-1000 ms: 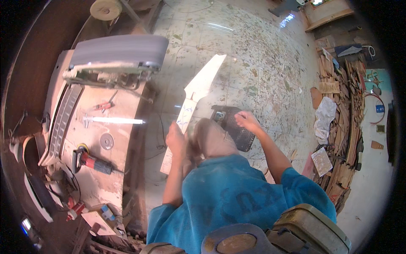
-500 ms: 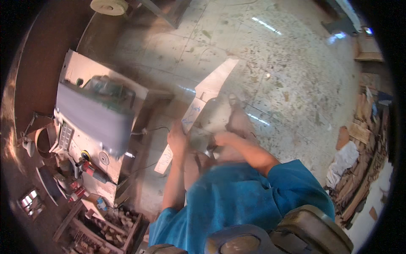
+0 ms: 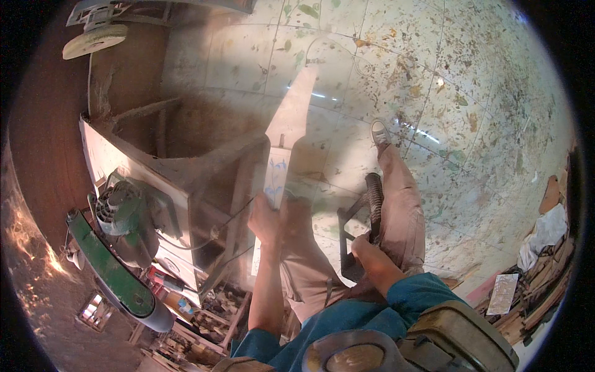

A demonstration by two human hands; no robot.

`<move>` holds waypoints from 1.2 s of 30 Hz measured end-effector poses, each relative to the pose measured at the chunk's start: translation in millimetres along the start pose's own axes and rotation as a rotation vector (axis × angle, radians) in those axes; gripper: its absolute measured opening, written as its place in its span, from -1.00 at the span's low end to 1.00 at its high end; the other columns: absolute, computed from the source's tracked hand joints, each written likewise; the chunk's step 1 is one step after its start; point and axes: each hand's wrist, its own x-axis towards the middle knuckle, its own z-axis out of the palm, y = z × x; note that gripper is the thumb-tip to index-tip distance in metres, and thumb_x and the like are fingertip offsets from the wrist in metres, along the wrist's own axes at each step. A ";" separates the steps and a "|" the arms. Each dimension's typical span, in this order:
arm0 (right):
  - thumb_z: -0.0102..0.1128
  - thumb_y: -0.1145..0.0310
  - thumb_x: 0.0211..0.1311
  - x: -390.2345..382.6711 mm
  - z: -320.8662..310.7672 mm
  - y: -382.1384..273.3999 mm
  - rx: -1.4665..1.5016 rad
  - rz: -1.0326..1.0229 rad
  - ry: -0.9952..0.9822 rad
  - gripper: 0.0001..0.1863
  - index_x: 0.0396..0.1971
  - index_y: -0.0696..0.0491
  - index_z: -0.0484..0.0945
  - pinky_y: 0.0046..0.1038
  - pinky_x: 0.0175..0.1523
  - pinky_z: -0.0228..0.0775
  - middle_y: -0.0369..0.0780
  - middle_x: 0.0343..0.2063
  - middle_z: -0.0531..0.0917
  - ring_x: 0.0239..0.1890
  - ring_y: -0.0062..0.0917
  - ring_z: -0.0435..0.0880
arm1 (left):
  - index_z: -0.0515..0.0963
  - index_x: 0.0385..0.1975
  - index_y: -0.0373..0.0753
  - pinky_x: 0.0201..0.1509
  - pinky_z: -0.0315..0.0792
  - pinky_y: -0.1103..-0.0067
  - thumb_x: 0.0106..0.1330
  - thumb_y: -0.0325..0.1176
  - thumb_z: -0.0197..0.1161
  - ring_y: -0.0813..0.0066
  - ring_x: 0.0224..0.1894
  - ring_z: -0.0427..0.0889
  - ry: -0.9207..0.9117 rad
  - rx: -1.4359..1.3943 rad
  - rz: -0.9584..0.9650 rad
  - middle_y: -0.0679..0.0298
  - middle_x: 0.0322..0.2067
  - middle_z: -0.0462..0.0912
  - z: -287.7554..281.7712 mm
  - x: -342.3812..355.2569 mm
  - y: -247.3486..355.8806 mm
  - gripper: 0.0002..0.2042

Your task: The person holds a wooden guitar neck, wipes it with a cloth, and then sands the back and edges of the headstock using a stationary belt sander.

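A long pale wooden piece [image 3: 291, 115], cut to a blade shape with a narrow shank and blue handwritten marks, points away from me over the floor. My left hand [image 3: 265, 220] is wrapped round its shank. At my right thigh, the closed fingers of my right hand [image 3: 365, 247] grip a black angular frame [image 3: 344, 248] with a dark ribbed bar [image 3: 374, 201] along it. What kind of tool this is does not show, and part of it lies behind my hand. The two held things are apart.
On the left bench [image 3: 180, 239] stands a green belt sander [image 3: 111, 260] with a motor [image 3: 118, 204]. A round wheel [image 3: 94, 42] sits at the far left. Scrap wood [image 3: 545, 285] and a white cloth [image 3: 542, 235] lie at the right. Leaves and debris litter the tiled floor [image 3: 471, 167].
My view has turned and shifted. The wooden piece now points more straight ahead, still in my left hand. My right hand and the black frame now show more clearly, farther right.
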 end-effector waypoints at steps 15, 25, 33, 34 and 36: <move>0.58 -0.18 -0.21 25.6 -173.2 -15.8 0.056 -0.166 0.238 -0.22 -0.07 0.15 0.73 -0.18 0.08 0.55 -0.04 0.05 0.70 0.07 -0.20 0.69 | 0.47 -0.12 -0.22 -0.31 0.56 0.27 0.16 0.07 0.46 0.02 -0.42 0.73 0.225 -0.233 0.008 0.11 -0.49 0.69 -56.7 29.1 27.9 -0.47; 0.08 -0.12 0.41 -167.3 -185.4 -17.3 0.843 -0.602 0.482 -0.42 0.05 0.12 0.58 -0.34 0.05 0.64 -0.11 -0.10 0.73 -0.12 -0.39 0.75 | 0.54 -0.22 -0.30 -0.22 0.57 0.40 0.11 -0.14 0.57 0.27 -0.34 0.78 0.322 -0.969 0.243 0.03 -0.42 0.75 -117.3 -23.3 114.2 -0.57; -0.11 -0.39 0.40 -262.9 -159.0 -132.0 1.544 -1.836 0.967 -0.12 0.39 0.07 0.22 -0.29 0.41 0.26 -0.19 0.37 0.36 0.39 -0.39 0.35 | 0.70 -0.14 -0.43 -0.16 0.54 0.58 0.18 -0.38 0.53 0.56 -0.30 0.69 0.259 -1.686 0.479 0.20 -0.33 0.78 -189.9 -112.0 125.7 -0.68; -0.11 -0.34 0.43 -274.1 -165.8 -129.5 1.574 -1.912 1.040 -0.15 0.37 0.12 0.23 -0.28 0.39 0.28 -0.17 0.32 0.41 0.36 -0.37 0.39 | 0.69 -0.11 -0.44 -0.10 0.54 0.55 0.27 -0.28 0.49 0.52 -0.22 0.69 0.301 -1.659 0.590 0.16 -0.21 0.77 -189.1 -113.9 124.2 -0.66; -0.12 -0.22 0.51 -302.0 -178.7 -128.8 1.549 -2.036 1.213 -0.23 0.33 0.20 0.25 -0.28 0.38 0.30 -0.12 0.24 0.47 0.30 -0.36 0.45 | 0.69 -0.10 -0.45 -0.05 0.54 0.54 0.35 -0.21 0.42 0.49 -0.15 0.68 0.363 -1.657 0.794 0.11 -0.13 0.75 -187.9 -113.1 120.7 -0.63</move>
